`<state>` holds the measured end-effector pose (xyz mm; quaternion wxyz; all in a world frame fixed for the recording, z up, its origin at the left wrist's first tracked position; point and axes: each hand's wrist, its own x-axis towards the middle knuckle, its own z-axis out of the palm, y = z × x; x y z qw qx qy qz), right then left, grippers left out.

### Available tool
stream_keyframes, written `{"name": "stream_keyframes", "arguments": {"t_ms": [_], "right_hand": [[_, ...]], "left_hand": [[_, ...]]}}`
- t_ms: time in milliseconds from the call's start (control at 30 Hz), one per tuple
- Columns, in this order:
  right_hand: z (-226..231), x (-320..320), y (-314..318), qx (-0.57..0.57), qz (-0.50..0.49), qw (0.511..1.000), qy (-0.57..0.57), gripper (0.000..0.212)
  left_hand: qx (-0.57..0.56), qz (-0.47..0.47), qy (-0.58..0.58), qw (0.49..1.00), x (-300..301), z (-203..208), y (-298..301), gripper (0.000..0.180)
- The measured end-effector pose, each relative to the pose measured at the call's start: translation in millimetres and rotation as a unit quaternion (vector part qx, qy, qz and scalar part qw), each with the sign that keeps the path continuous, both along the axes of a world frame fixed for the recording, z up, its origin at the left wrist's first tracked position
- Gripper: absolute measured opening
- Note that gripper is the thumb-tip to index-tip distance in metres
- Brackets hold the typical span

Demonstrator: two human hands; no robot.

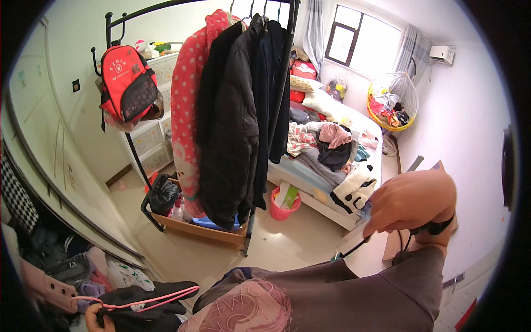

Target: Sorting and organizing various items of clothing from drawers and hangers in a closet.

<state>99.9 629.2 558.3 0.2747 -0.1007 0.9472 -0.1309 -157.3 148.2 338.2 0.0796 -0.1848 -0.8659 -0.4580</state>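
Observation:
At the lower left, my left hand (98, 320) is closed at the edge of a black garment (157, 293), its fingers partly cut off by the picture's edge. A thin pink clothes hanger (166, 299) lies across that cloth, close by my fingers. My right hand (414, 202) is raised at the right with fingers curled down, pinching a thin black rod (354, 247), perhaps part of a hanger, that slants down to the left. What lies inside this fist is hidden. A black band (434, 227) circles my right wrist. Between my hands spreads my brown shirt (354, 299).
Ahead stands a black clothes rack (166, 8) with dark jackets (235, 122), a pink dotted garment (191, 110) and a red backpack (128, 83). Clothes heap on the bed (310, 182). A pink bin (284, 205) stands beside it. An open wardrobe (61, 182) with piled clothes lies left.

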Motion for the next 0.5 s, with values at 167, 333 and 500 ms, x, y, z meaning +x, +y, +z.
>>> {"name": "stream_keyframes", "arguments": {"t_ms": [167, 333, 500], "right_hand": [[47.9, 26.6, -24.8, 0.075, -0.016, 0.995, 0.069, 0.027], [33.3, -22.5, 37.4, -0.060, 0.048, 0.993, 0.084, 0.025], [-47.3, -137.1, 2.6, -0.234, 0.091, 0.967, 0.052, 0.032]], "left_hand": [[0.014, -0.016, -0.031, 0.999, -12.9, 0.6, -1.6, 0.016], [-0.058, 0.107, 0.075, 0.990, -32.9, -6.6, -29.0, 0.027], [0.096, 0.054, 0.124, 0.986, -64.3, 54.4, 45.8, 0.028]]}}
